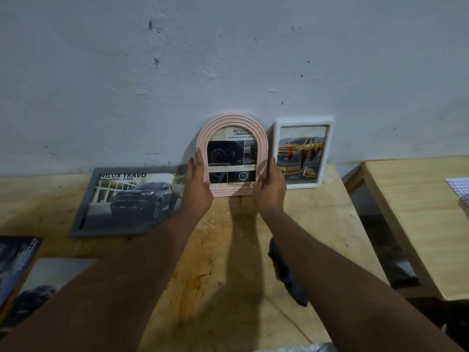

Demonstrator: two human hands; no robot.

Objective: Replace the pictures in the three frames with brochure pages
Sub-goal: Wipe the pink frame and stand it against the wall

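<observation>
A pink arched frame [232, 123] stands upright against the wall at the back of the wooden table [228, 262], with a dashboard brochure page in it. My left hand [198, 184] holds its left edge and my right hand [270, 185] holds its right edge. To its right a white rectangular frame [303, 123] leans on the wall, showing a yellow pickup page. At the left a grey frame [83, 209] lies tilted on the table with a dark pickup page reading HILUX TRAVO.
A brochure [17, 262] and a loose page [50, 275] lie at the table's left front. A dark cloth-like object [289, 278] sits under my right forearm. A second wooden table [416, 219] stands at the right, with a gap between.
</observation>
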